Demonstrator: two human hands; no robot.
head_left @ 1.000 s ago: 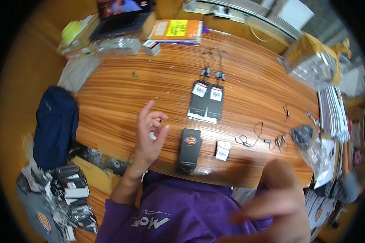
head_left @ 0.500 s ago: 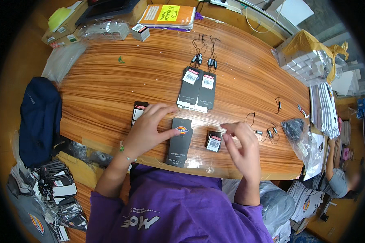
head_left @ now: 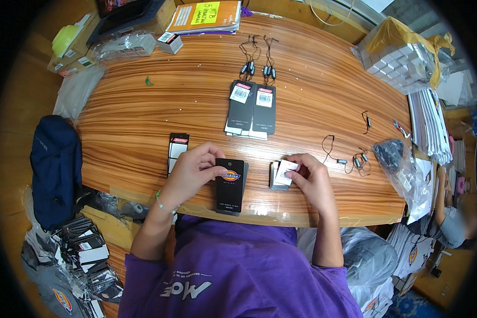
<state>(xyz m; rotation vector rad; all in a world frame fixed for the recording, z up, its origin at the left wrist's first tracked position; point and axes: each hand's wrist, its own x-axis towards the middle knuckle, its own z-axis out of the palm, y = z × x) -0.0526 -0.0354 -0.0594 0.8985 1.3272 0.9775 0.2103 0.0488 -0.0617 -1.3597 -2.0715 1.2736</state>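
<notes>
Two hands: both rest on the near edge of the wooden table [head_left: 143, 106], forearms coming up from below
Left hand [head_left: 193, 172]: fingers curled, thumb and fingertips pinching the top left edge of the black hang tag [head_left: 231, 185], which lies flat near the table edge
Right hand [head_left: 312, 177]: fingers bent inward, pinching a small white sticker [head_left: 286, 170] over a small stack of tags [head_left: 277, 176]
Beside left hand: sticker sheet [head_left: 177, 150]
Farther back: finished tag stack [head_left: 252, 108] with strings
</notes>
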